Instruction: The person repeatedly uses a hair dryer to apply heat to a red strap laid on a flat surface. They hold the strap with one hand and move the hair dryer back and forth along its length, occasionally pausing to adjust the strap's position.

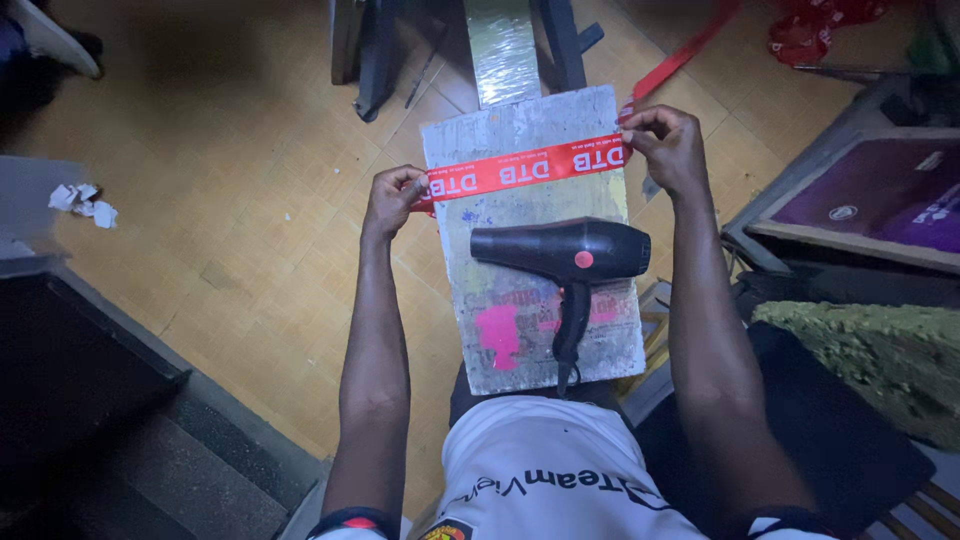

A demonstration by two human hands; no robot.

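You held a red printed ribbon [525, 170] stretched flat across the far part of a grey, paint-stained board [520, 350]. Your left hand [393, 198] had its fingers pinched together on the ribbon's left end at the board's edge, and your right hand [665, 145] had its fingers clamped on the right end, where the ribbon trailed off toward the floor. A black hair dryer [565, 255] lay on the board just nearer you, apart from the ribbon. Torn paper scraps [85, 203] lay on the wooden floor [250, 200] well to the left.
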